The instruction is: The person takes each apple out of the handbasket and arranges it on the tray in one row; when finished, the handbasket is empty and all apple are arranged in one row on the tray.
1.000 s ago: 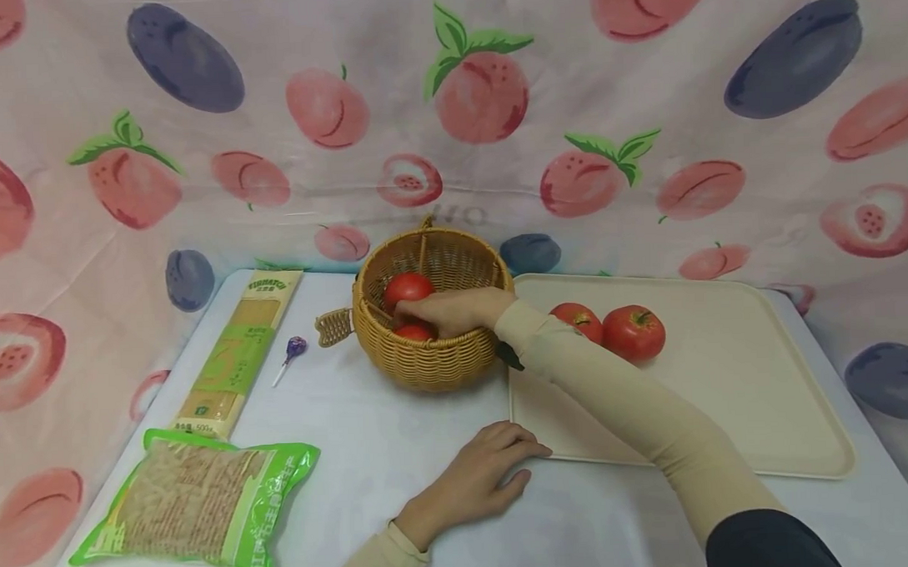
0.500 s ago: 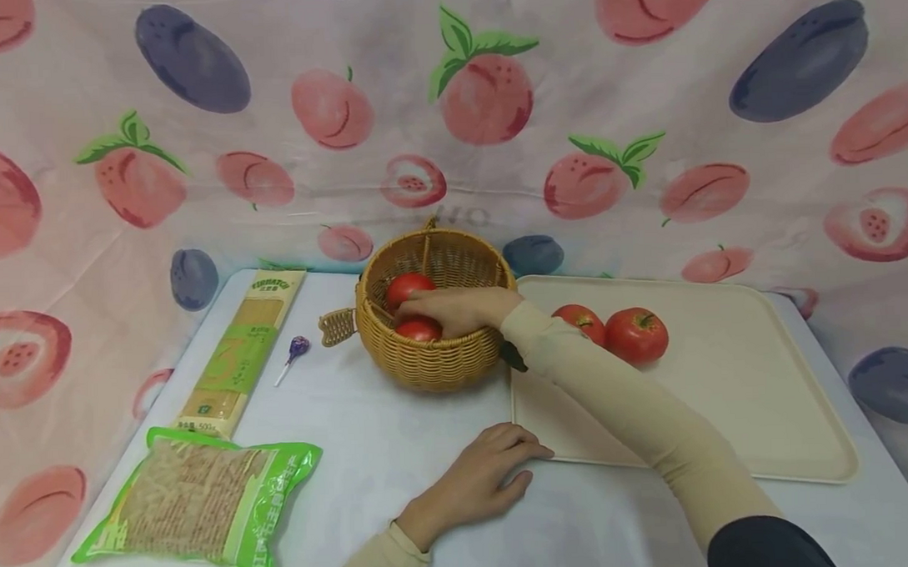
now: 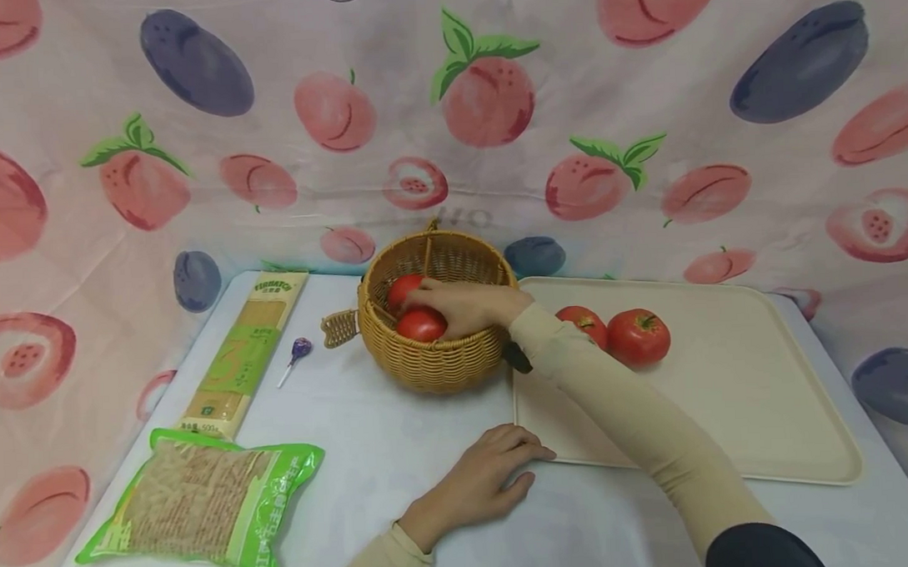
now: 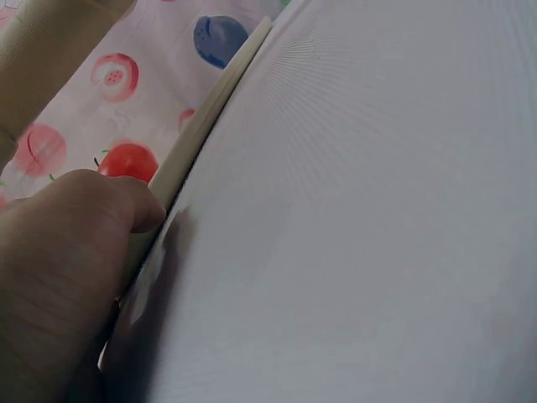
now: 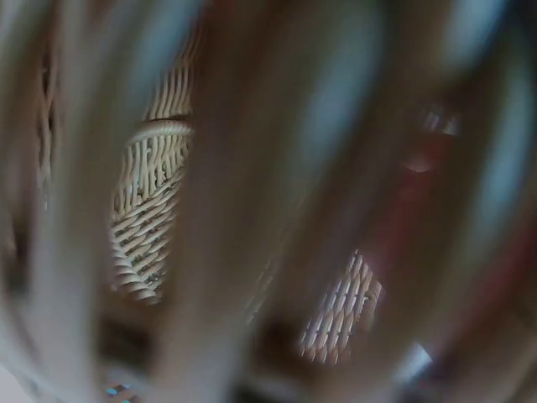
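Note:
My right hand (image 3: 462,306) reaches over the right rim of a round woven basket (image 3: 434,372). It lies among two red apples, with fingers over the rear apple (image 3: 402,290) and right behind the front apple (image 3: 421,325). Its fingertips are partly hidden, and I cannot tell whether they grip. Blurred basket weave (image 5: 143,218) fills most of the right wrist view. My left hand (image 3: 479,474) rests palm down with fingers extended, fingertips at the front left corner of a cream tray (image 3: 698,400). In the left wrist view that hand (image 4: 67,260) overlaps the tray's edge (image 4: 210,105).
Two more apples, a left apple (image 3: 585,325) partly behind my right sleeve and a right apple (image 3: 639,337), sit on the tray. Left of the basket lie a noodle pack (image 3: 242,358), a lollipop (image 3: 299,351) and a green-edged food bag (image 3: 199,501). Fruit-patterned cloth (image 3: 417,93) hangs behind.
My right hand has shifted slightly back inside the basket, so more of the front apple shows. The left hand stays in place. The whole view has drifted slightly.

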Available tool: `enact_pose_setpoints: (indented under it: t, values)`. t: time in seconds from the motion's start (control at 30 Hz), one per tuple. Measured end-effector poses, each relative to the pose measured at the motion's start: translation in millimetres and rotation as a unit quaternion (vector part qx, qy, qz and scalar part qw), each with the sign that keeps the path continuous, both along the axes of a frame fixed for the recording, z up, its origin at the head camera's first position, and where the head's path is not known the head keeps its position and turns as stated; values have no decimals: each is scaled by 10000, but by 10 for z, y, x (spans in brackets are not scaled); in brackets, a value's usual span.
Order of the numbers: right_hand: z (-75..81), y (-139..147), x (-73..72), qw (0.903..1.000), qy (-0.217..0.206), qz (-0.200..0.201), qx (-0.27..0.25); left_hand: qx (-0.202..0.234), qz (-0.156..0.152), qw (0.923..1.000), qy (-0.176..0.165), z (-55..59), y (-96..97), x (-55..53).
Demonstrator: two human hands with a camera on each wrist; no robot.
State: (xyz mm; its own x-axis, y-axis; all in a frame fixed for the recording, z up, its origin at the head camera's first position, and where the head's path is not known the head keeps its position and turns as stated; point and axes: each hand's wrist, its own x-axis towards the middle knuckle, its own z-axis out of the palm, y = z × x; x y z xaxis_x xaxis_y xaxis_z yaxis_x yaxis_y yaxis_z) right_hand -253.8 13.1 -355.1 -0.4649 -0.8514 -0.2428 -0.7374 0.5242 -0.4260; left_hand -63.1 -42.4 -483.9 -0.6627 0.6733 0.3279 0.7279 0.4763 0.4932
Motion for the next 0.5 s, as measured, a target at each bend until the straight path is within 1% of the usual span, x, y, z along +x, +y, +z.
enact_pose_setpoints:
  t: [0.23,0.5]
  values:
    - [91,115,-5,9990,14,-337,-284,1,-4,10000,-69,6,9,0]
    - [127,213,13,9966,108,-510,-646,-4,15,10000,-7,4,4,10]
